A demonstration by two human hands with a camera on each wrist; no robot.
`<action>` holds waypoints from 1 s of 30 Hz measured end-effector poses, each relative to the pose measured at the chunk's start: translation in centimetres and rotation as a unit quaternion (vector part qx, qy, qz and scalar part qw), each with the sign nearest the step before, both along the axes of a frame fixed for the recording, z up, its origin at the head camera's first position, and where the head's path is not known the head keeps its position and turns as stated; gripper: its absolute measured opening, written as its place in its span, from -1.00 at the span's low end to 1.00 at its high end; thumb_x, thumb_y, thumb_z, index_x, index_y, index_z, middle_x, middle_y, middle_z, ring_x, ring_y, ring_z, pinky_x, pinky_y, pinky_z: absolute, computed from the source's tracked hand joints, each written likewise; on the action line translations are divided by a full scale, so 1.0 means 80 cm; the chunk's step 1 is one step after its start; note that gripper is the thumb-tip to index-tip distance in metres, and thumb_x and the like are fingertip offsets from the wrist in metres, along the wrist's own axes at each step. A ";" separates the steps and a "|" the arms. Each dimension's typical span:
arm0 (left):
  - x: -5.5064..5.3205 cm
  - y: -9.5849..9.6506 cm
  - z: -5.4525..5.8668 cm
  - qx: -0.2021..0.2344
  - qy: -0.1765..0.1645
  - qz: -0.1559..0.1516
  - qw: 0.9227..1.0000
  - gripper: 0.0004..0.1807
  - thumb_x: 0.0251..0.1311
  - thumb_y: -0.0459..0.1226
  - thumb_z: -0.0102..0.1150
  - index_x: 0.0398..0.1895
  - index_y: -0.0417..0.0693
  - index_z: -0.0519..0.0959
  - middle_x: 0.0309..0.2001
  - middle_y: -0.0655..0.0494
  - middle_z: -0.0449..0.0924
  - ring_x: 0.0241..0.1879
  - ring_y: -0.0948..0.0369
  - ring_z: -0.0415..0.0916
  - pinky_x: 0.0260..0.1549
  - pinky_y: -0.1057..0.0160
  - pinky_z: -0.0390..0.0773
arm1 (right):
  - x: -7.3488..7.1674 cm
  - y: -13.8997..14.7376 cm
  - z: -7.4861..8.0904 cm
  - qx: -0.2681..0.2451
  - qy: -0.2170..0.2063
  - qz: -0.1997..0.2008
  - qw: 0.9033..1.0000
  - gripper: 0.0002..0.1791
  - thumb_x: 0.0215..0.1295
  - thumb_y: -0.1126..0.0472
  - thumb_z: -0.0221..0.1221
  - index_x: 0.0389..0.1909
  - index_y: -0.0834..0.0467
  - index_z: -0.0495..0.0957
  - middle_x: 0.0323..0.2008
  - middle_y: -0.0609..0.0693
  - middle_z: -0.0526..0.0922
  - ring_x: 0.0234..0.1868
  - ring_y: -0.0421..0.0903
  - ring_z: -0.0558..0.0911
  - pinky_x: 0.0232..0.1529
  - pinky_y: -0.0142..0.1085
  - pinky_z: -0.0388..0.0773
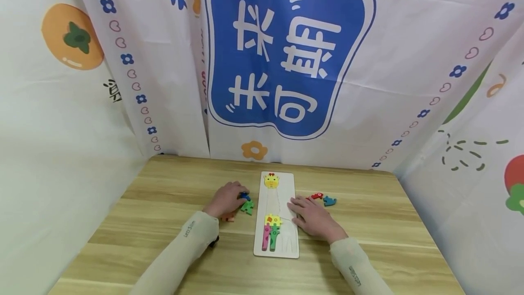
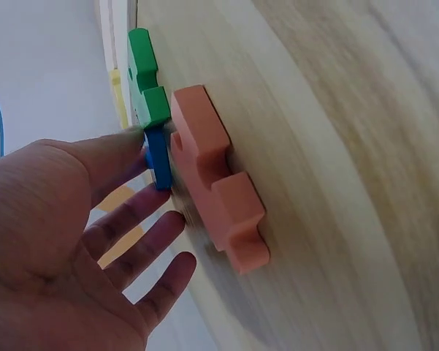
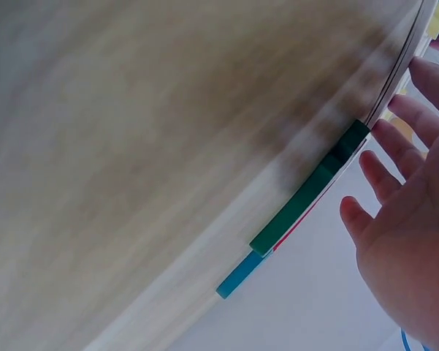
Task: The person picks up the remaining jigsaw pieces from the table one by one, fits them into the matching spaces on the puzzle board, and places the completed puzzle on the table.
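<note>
- left hand [image 1: 226, 199]: left of the board [image 1: 287, 190], thumb and forefinger pinching the blue piece [image 1: 244, 196]
- green piece [image 1: 247, 208], orange piece [image 2: 213, 175]: also left of the board
- right hand [image 1: 314, 217]: fingers extended, at the board's right edge
- giraffe head [image 1: 271, 181]: on the board's far end
- yellow piece [image 1: 276, 219], pink leg [image 1: 266, 239], green leg [image 1: 273, 242]: on the board's near half
- red piece [image 1: 317, 195], teal piece [image 1: 330, 200]: right of the board

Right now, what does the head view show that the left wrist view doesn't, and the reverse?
Head only: the right hand, red puzzle piece, teal puzzle piece.
Left wrist only: the palm of the left hand and the full notched edge of the salmon puzzle piece.
Both: left hand, salmon puzzle piece, green puzzle piece, blue puzzle piece.
</note>
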State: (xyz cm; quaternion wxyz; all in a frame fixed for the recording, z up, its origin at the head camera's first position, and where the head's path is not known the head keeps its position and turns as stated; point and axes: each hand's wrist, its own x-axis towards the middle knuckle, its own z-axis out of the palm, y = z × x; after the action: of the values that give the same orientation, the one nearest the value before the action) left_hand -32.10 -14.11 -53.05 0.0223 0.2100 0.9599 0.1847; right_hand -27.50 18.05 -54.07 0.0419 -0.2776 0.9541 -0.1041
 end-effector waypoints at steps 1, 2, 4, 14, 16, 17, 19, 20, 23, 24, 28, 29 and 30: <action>0.000 0.000 0.000 -0.005 -0.002 0.000 1.000 -0.65 0.39 -0.23 0.31 0.20 -0.07 0.68 0.10 -0.08 0.63 0.10 -0.07 0.55 0.11 -0.15 0.59 | -0.001 0.000 -0.001 -0.001 0.000 0.001 1.000 -0.41 0.55 -0.01 0.15 0.49 0.11 0.41 0.53 0.09 0.38 0.58 0.17 0.26 0.57 0.19 0.13; 0.000 0.000 0.001 -0.010 -0.004 0.000 1.000 -0.64 0.38 -0.23 0.32 0.21 -0.08 0.67 0.11 -0.07 0.63 0.10 -0.06 0.55 0.12 -0.13 0.59 | -0.001 0.001 -0.002 -0.003 0.003 0.002 1.000 -0.41 0.55 -0.01 0.15 0.49 0.12 0.41 0.52 0.10 0.38 0.58 0.18 0.26 0.57 0.20 0.13; 0.000 -0.001 0.001 -0.019 -0.008 0.000 1.000 -0.61 0.38 -0.22 0.32 0.24 -0.08 0.66 0.13 -0.06 0.62 0.12 -0.04 0.54 0.14 -0.10 0.58 | -0.002 0.002 -0.004 -0.005 0.004 0.004 1.000 -0.41 0.54 -0.01 0.15 0.49 0.12 0.41 0.52 0.10 0.38 0.58 0.19 0.27 0.56 0.21 0.13; -0.001 -0.005 -0.004 -0.011 0.003 0.007 1.000 -0.61 0.35 -0.22 0.36 0.19 -0.15 0.65 0.06 -0.08 0.60 0.03 0.00 0.55 0.11 -0.05 0.61 | -0.001 0.000 -0.005 0.009 0.002 -0.002 1.000 -0.42 0.57 -0.03 0.12 0.50 0.09 0.40 0.53 0.07 0.37 0.59 0.16 0.25 0.59 0.16 0.12; -0.001 -0.005 -0.004 0.006 0.001 0.012 1.000 -0.64 0.32 -0.25 0.39 0.14 -0.15 0.66 0.02 -0.07 0.58 -0.03 0.03 0.57 0.08 -0.03 0.63 | -0.001 -0.001 -0.004 0.006 0.001 -0.002 1.000 -0.42 0.57 -0.02 0.13 0.49 0.09 0.41 0.53 0.07 0.38 0.59 0.16 0.26 0.58 0.16 0.13; -0.001 -0.004 -0.004 0.020 -0.002 0.015 1.000 -0.66 0.30 -0.28 0.40 0.11 -0.15 0.66 0.00 -0.07 0.57 -0.05 0.04 0.57 0.07 -0.03 0.64 | -0.001 -0.001 -0.004 0.006 0.002 -0.003 1.000 -0.42 0.57 -0.02 0.13 0.49 0.09 0.41 0.53 0.07 0.38 0.59 0.16 0.26 0.58 0.16 0.13; -0.002 -0.004 -0.003 0.051 -0.002 0.019 0.999 -0.70 0.25 -0.33 0.44 0.04 -0.15 0.68 -0.05 -0.07 0.55 -0.11 0.05 0.57 0.03 -0.02 0.66 | -0.001 -0.001 -0.003 0.006 0.003 -0.003 1.000 -0.42 0.57 -0.03 0.13 0.50 0.09 0.41 0.53 0.06 0.38 0.59 0.15 0.26 0.58 0.16 0.13; -0.002 -0.004 -0.003 0.067 -0.003 0.019 0.998 -0.71 0.22 -0.36 0.46 0.00 -0.15 0.69 -0.07 -0.07 0.54 -0.12 0.06 0.57 0.02 -0.03 0.66 | -0.001 -0.001 -0.003 0.007 0.003 -0.003 1.000 -0.42 0.57 -0.03 0.13 0.50 0.09 0.41 0.53 0.06 0.38 0.59 0.15 0.26 0.58 0.16 0.13; -0.004 -0.004 -0.003 0.107 -0.008 0.016 0.994 -0.76 0.18 -0.43 0.47 -0.10 -0.13 0.69 -0.10 -0.07 0.55 -0.14 0.06 0.57 -0.04 -0.02 0.66 | -0.001 0.000 -0.004 0.010 0.003 -0.003 1.000 -0.42 0.57 -0.03 0.13 0.50 0.08 0.40 0.53 0.06 0.37 0.59 0.14 0.26 0.58 0.16 0.13; -0.004 -0.004 -0.004 0.119 -0.011 0.014 0.993 -0.78 0.18 -0.44 0.46 -0.12 -0.12 0.70 -0.10 -0.07 0.56 -0.14 0.06 0.57 -0.06 -0.01 0.66 | -0.001 0.001 -0.004 0.010 0.004 -0.004 1.000 -0.42 0.56 -0.03 0.13 0.50 0.08 0.40 0.53 0.06 0.37 0.59 0.14 0.26 0.58 0.16 0.13; -0.006 -0.005 -0.006 0.156 -0.028 0.010 0.987 -0.76 0.24 -0.47 0.38 -0.06 -0.10 0.70 -0.06 -0.02 0.67 -0.10 0.09 0.61 -0.05 0.02 0.67 | -0.001 0.002 -0.004 0.012 0.003 -0.004 1.000 -0.42 0.57 -0.03 0.13 0.50 0.08 0.40 0.53 0.06 0.37 0.59 0.14 0.25 0.58 0.15 0.13; -0.006 -0.005 -0.006 0.166 -0.032 0.011 0.985 -0.74 0.25 -0.47 0.37 -0.02 -0.10 0.69 -0.06 0.00 0.69 -0.09 0.10 0.62 -0.04 0.02 0.67 | -0.002 0.002 -0.004 0.011 0.003 -0.003 1.000 -0.42 0.57 -0.03 0.13 0.50 0.08 0.40 0.53 0.06 0.37 0.59 0.14 0.26 0.58 0.15 0.13; -0.006 -0.005 -0.006 0.178 -0.036 0.011 0.983 -0.71 0.27 -0.47 0.35 0.04 -0.11 0.67 -0.06 0.00 0.70 -0.09 0.12 0.63 -0.03 0.03 0.67 | -0.002 0.002 -0.004 0.010 0.003 -0.003 1.000 -0.42 0.57 -0.03 0.13 0.50 0.08 0.40 0.53 0.06 0.37 0.59 0.15 0.26 0.58 0.16 0.13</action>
State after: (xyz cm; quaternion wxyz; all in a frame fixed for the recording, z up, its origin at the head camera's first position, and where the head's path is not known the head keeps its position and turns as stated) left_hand -32.58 -14.51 -53.54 0.0174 0.1930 0.9123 0.3607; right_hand -27.66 18.19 -54.37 0.0411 -0.2750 0.9560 -0.0939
